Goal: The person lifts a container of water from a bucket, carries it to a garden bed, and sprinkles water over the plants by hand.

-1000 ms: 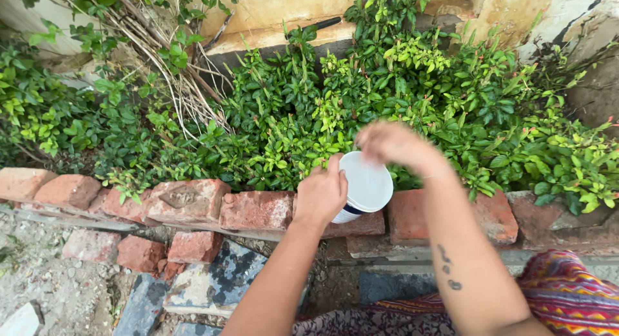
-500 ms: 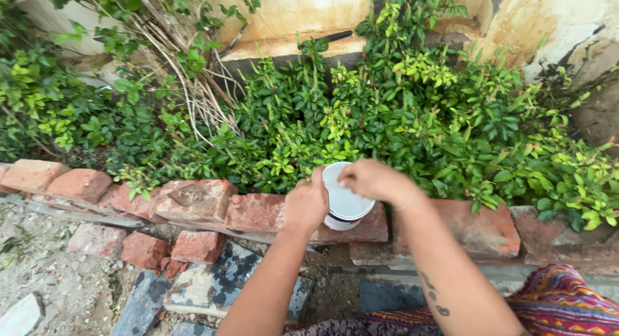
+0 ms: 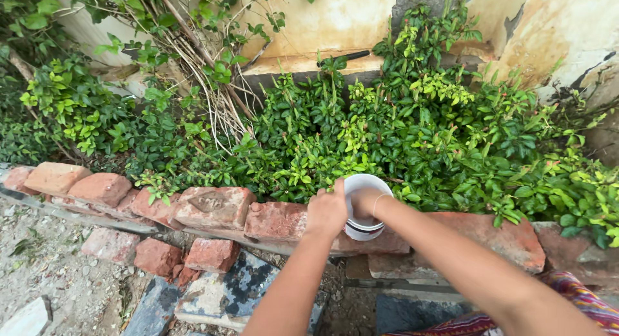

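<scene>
Container: small round white plastic tub (image 3: pixel 365 227) rests on the red brick edging (image 3: pixel 219 207), beside green shrubs (image 3: pixel 412 129).
Left hand (image 3: pixel 327 211): fingers curled around the tub's rim.
Right hand (image 3: pixel 362 202): dipped inside the tub; finger position cannot be told.

The tub (image 3: pixel 365 207) sits on the brick row (image 3: pixel 213 207) before me, bushes (image 3: pixel 412 129) behind it and a wall (image 3: pixel 335 20) behind those. My left hand (image 3: pixel 327 211) is on its left side; my right hand (image 3: pixel 362 200) is inside it.

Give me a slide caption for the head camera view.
Left hand steadies a round white plastic tub on a red brick border; right hand reaches inside.
</scene>
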